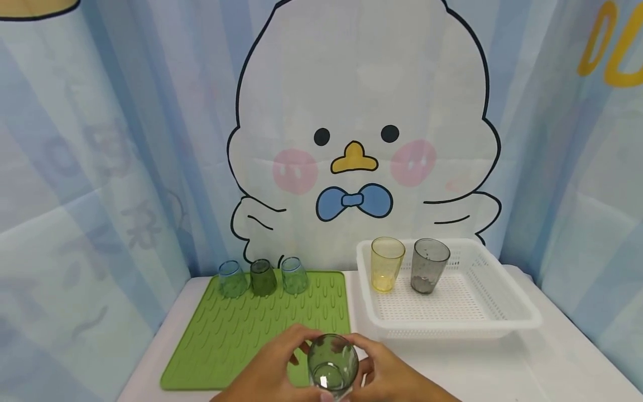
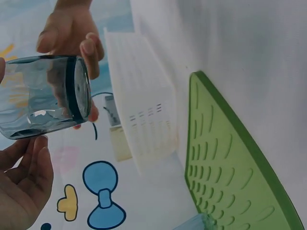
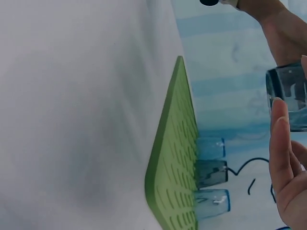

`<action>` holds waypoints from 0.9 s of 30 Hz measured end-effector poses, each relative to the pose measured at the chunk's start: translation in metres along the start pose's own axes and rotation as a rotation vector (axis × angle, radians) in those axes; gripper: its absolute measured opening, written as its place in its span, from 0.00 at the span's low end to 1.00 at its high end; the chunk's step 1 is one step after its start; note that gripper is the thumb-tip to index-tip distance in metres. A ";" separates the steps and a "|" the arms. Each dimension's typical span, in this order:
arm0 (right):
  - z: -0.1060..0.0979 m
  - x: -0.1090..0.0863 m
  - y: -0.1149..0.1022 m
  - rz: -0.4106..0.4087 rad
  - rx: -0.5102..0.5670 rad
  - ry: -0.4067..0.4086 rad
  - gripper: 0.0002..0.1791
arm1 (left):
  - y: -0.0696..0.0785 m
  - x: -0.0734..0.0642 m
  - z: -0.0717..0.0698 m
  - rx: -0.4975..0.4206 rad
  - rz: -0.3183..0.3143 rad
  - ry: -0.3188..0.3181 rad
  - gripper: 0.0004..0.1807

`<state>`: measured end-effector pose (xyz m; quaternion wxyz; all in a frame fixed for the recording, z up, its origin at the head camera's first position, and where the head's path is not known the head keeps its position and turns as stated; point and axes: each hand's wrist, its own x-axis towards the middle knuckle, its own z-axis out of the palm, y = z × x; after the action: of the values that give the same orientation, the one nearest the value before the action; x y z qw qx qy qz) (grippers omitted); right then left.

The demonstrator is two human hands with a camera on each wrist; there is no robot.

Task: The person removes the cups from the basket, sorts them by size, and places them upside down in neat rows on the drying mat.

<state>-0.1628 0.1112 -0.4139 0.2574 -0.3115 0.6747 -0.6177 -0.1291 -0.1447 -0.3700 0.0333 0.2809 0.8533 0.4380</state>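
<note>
Both hands hold one smoky grey-green drinking glass [image 1: 332, 357] above the near edge of the green mat, its mouth tipped up toward the head camera. My left hand [image 1: 278, 365] grips it from the left, thumb at the near side and fingers bent around the far side. From the opposite side my right hand [image 1: 387, 371] has thumb and fingertips on it. In the left wrist view the glass [image 2: 45, 96] lies sideways across the picture, the left hand's fingers [image 2: 36, 160] against its wall and the right hand near its thick base.
Along the back of the ribbed green mat [image 1: 271, 324] stand a blue glass [image 1: 233, 280], a dark green glass [image 1: 263, 279] and a blue-green glass [image 1: 294, 276]. A white perforated basket [image 1: 452, 324] at right holds a yellow glass [image 1: 387, 265] and a grey glass [image 1: 428, 267]. A printed curtain [image 1: 361, 84] hangs behind.
</note>
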 end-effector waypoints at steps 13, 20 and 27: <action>0.027 0.010 0.029 0.023 0.223 -0.075 0.24 | 0.001 -0.001 0.000 -0.018 0.038 0.032 0.35; 0.031 0.012 0.030 -0.023 0.294 -0.027 0.25 | 0.001 -0.004 -0.001 -0.090 -0.007 0.033 0.34; 0.019 0.003 0.030 -0.064 0.319 -0.011 0.32 | -0.003 -0.007 -0.003 -0.130 -0.036 0.022 0.35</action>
<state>-0.1538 0.0976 -0.4453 0.2876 -0.2914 0.5564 -0.7230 -0.1259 -0.1520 -0.3719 0.0498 0.2578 0.8282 0.4951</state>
